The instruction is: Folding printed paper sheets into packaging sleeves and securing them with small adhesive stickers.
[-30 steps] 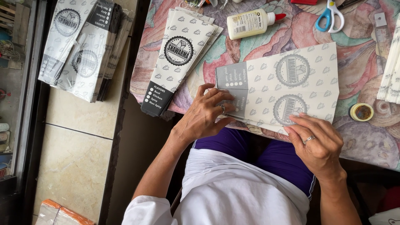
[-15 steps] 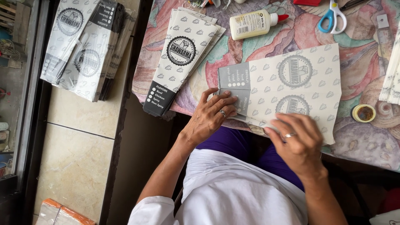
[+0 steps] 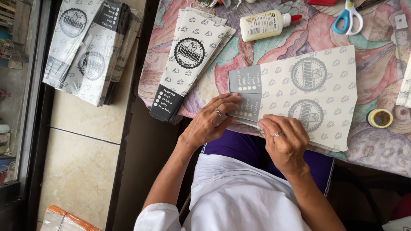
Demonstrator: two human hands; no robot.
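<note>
Illumination: bright, even, diffuse daylight; source direction cannot be determined. Shadows: soft and faint, 1 under the left hand (image 3: pixel 212 124), 1 under the right hand (image 3: pixel 286 143); a darker zone lies below the tabletop (image 3: pixel 376 149) edge. Glare: none on the printed paper sheet (image 3: pixel 314 92). Focus: sharp across the centre. Distortion: mild wide-angle bending at the frame edges.

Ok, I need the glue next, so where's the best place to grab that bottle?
Grip the glue bottle across its wide cream body, coming from above. It lies on its side on the table, red cap pointing right, with free cloth along both long sides.
</note>
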